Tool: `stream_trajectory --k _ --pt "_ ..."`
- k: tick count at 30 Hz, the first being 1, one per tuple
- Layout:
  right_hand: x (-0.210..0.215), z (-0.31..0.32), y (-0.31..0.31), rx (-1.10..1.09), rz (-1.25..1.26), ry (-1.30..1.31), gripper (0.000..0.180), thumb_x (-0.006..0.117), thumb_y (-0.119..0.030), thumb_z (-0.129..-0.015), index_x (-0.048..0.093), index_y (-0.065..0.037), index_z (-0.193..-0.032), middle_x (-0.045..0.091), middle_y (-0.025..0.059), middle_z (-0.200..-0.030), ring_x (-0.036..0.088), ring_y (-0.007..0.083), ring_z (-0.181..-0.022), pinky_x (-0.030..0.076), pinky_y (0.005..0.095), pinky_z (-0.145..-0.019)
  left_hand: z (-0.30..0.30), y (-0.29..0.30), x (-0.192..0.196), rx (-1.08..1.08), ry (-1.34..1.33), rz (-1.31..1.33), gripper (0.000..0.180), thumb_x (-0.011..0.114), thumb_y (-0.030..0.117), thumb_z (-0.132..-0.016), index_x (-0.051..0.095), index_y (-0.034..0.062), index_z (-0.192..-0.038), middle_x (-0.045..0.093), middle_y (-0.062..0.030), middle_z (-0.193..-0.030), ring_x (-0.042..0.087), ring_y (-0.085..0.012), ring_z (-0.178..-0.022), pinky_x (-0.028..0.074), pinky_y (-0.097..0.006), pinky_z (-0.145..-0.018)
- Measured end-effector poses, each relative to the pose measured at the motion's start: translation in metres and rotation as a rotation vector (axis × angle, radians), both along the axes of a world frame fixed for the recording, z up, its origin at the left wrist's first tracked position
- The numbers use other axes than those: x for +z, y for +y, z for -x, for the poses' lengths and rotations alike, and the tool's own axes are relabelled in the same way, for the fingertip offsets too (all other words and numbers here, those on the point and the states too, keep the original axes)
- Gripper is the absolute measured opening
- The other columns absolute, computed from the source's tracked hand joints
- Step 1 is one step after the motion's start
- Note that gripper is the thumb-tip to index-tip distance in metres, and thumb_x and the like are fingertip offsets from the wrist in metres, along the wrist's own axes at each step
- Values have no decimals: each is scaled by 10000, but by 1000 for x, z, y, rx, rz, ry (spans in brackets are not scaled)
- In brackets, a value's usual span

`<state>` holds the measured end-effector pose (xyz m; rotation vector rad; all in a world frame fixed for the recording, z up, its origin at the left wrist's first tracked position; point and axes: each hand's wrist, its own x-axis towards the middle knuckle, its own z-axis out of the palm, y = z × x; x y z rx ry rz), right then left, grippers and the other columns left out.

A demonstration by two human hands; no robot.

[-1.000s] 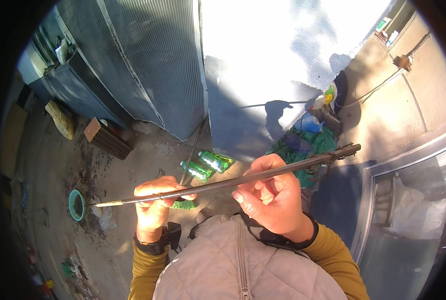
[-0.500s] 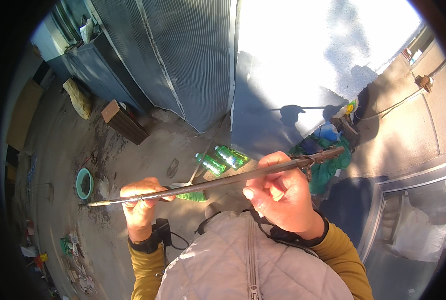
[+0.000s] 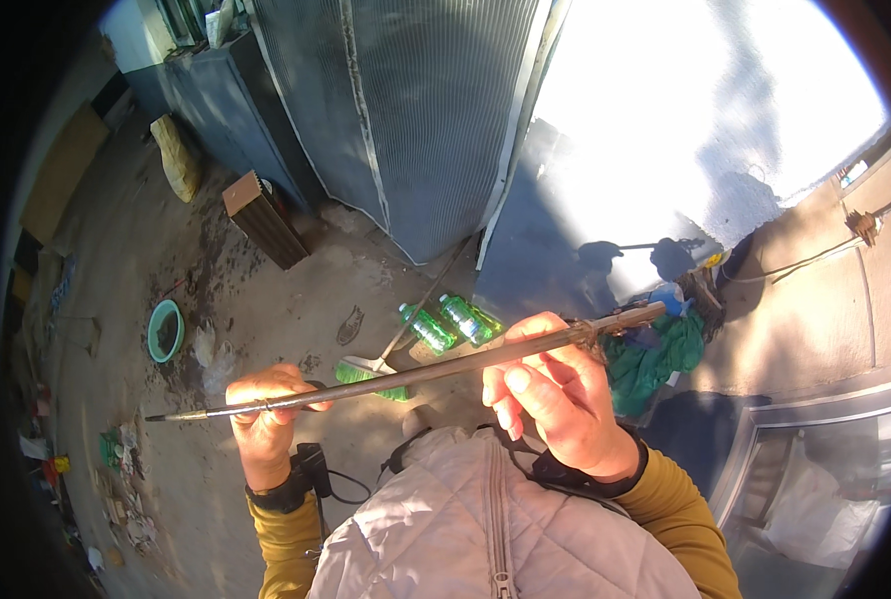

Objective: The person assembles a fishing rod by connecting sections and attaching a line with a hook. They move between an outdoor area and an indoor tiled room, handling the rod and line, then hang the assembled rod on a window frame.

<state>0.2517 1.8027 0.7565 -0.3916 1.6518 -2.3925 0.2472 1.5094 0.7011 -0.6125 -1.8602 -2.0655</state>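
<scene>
A long, thin brown stick stretches across the view in front of my chest. It tapers to a dark tip at the left, and its right end is rough and split. My left hand is closed round the narrow part, a little in from the tip. Near the thicker right end, my right hand supports the stick across its fingers. The right index finger shows above the stick, while the thumb stands off it and the lower fingers are curled.
Beyond the stick, a green-bristled broom lies by two bottles of green liquid. A turquoise basin and a brown box are on the ground at left. Green cloth lies at right, near a glazed frame.
The stick has shifted slightly left with my left hand. My right thumb has lifted and my right fingers have moved against the stick. The view has turned a little.
</scene>
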Motion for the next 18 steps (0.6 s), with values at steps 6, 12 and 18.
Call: stream_trajectory --k 6,12,18 --pt "-3 4 -1 -2 -58 44 178 431 -66 -959 447 -22 -1130 582 115 -824 524 115 -589 462 239 -500 1 0 -4 -11 -11 -50 385 705 385 -827 681 3 -868 692 -134 -710 592 -172 -562 410 -275 -518" --pt "-4 4 2 -61 2 -15 192 456 -71 -959 448 -40 -1148 557 81 -806 504 86 -573 422 219 -475 11 5 -3 -75 -17 -20 378 700 367 -835 683 -8 -879 694 -143 -734 610 -183 -589 426 -275 -528" --pt "-3 3 12 -110 59 -52 197 440 -46 -956 441 -44 -1153 574 108 -801 496 100 -551 422 229 -468 18 21 -2 -64 -3 -12 367 699 363 -839 641 8 -767 670 -116 -676 450 -124 -509 345 -252 -499"
